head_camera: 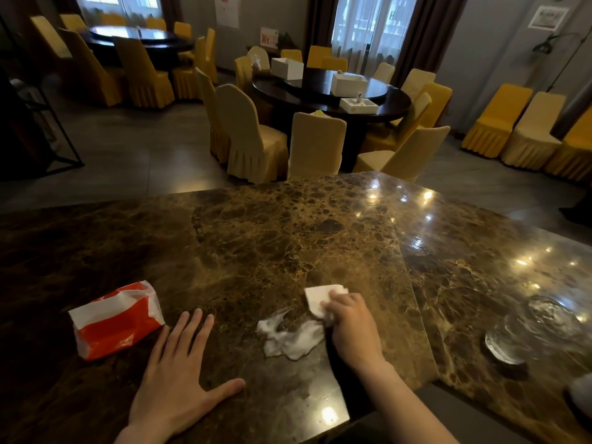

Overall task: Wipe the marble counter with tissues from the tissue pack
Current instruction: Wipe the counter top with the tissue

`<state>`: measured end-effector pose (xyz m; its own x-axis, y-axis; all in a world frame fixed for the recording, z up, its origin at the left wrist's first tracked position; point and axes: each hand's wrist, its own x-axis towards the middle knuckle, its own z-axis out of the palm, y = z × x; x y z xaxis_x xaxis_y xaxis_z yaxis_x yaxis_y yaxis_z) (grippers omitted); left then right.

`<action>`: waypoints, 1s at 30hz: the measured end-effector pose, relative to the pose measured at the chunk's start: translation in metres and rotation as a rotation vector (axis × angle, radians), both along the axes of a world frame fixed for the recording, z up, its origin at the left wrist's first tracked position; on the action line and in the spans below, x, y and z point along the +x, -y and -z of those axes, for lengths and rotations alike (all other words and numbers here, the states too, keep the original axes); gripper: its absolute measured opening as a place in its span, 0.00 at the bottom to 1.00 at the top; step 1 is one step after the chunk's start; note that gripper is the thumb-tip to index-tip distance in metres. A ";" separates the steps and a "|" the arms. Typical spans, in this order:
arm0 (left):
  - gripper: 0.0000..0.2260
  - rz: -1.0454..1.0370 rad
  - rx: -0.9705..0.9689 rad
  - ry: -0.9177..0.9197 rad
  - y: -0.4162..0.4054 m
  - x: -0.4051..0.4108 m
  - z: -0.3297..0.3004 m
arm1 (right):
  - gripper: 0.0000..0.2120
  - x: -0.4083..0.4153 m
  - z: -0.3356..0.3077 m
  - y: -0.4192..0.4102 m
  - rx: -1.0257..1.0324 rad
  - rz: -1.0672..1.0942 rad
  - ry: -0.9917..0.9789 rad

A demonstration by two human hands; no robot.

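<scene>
Filling the lower two thirds of the frame, the brown-veined marble counter (256, 238) runs from the left edge to the right, glossy with small ceiling-light reflections at centre right. Beyond it, in the upper centre, stands a dark round dining table (333, 94) ringed by yellow-covered chairs (253, 136) and carrying white boxes (347, 83); a second such table sits in the upper left corner.

At the lower left of the frame the red and white tissue pack (117, 320) lies flat on the counter, its torn end toward the centre. Just right of it, the left hand (176, 379) rests palm down on the marble, fingers spread and released, gripping nothing, the fingertips near the pack but apart from it.

At lower centre right, the right hand (352, 325) presses a folded white tissue (320, 298) against the counter, fingers curled over its near edge and grasping it. A crumpled used tissue (290, 336) lies loose on the marble just left of that hand. Some glassware (525, 331), blurred, sits at the lower right.
</scene>
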<state>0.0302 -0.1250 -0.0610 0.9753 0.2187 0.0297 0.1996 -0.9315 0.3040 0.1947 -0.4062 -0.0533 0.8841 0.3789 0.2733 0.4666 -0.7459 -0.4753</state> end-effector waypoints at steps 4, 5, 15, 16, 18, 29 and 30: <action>0.57 -0.003 -0.007 0.004 0.001 0.001 0.000 | 0.15 0.003 0.006 0.008 -0.149 0.120 0.038; 0.57 -0.003 -0.002 0.002 0.001 0.001 0.000 | 0.18 -0.003 0.008 0.002 -0.161 0.097 0.038; 0.57 -0.003 0.013 -0.015 0.001 0.002 -0.002 | 0.10 -0.034 -0.017 -0.023 -0.034 -0.236 -0.030; 0.57 -0.005 0.013 -0.013 0.001 0.002 -0.002 | 0.11 -0.026 -0.019 -0.016 0.017 -0.136 -0.022; 0.57 -0.006 0.015 -0.012 0.002 0.002 -0.003 | 0.11 -0.005 -0.027 0.001 0.079 0.128 0.047; 0.56 -0.009 -0.016 -0.020 0.001 0.000 -0.004 | 0.12 0.002 -0.020 -0.004 -0.218 0.030 -0.046; 0.56 -0.011 -0.016 -0.022 0.001 0.001 -0.004 | 0.14 -0.003 -0.022 -0.010 -0.274 0.010 -0.041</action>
<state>0.0310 -0.1262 -0.0567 0.9732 0.2300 0.0048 0.2168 -0.9241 0.3148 0.1917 -0.3960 -0.0316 0.8963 0.4253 0.1256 0.4433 -0.8537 -0.2734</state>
